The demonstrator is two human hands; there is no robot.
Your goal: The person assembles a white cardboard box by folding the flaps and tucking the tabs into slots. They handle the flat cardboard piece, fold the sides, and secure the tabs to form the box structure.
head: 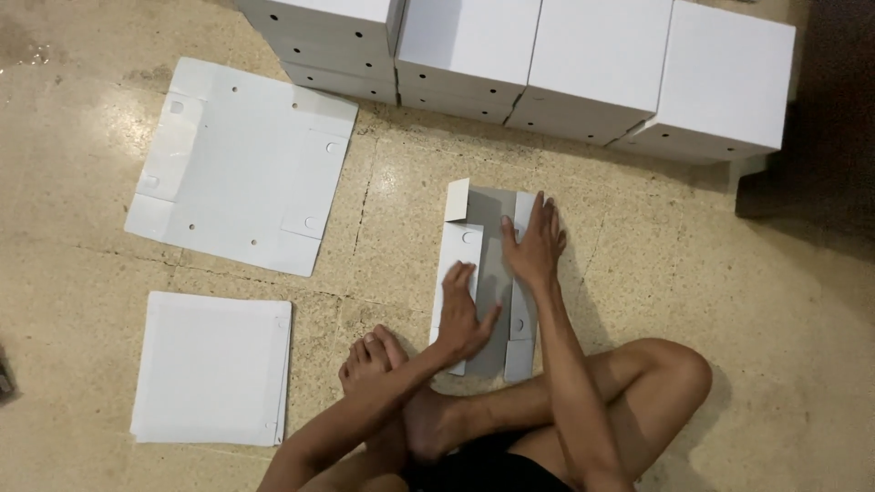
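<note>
Hands pin a folded cardboard blank (pixel 492 278) to the floor (pixel 693 273): left hand (pixel 463 314) flat, fingers spread, at its 7 o'clock; right hand (pixel 533 241) flat at 1 o'clock, holding flaps creased.

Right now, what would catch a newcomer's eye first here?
Probably the two hands pressing a partly folded card sheet flat on the floor: the left hand on its near flap, the right hand farther up. Behind them, a row of stacked white boxes fills the top of the view. To the left lie an unfolded sheet and a flat pile.
</note>
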